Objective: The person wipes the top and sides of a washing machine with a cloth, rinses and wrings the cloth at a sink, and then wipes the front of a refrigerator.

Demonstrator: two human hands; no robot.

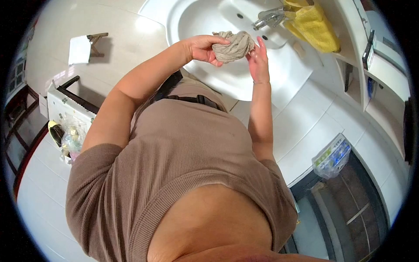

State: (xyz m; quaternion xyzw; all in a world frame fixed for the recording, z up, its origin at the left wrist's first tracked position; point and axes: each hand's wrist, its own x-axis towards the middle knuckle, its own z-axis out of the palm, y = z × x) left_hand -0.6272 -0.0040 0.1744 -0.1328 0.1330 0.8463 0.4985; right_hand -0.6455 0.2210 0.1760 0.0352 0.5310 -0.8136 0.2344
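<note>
A bunched grey-beige cloth (233,47) is held up over the white washbasin (192,26). My left hand (208,49) is closed on its left side, thumb on top and fingers underneath. At the cloth's right edge, my right hand (258,61) grips it with the thumb side while one or more fingers reach upward. The cloth partly hides those fingertips. Just beyond the cloth, a chrome faucet (269,18) juts over the basin.
A yellow towel (316,28) hangs beside the faucet. White shelves (386,83) line the right side. On the left are a small stool (83,49) and a white cabinet (67,107) with plastic bags. A plastic-wrapped packet (332,156) is at lower right.
</note>
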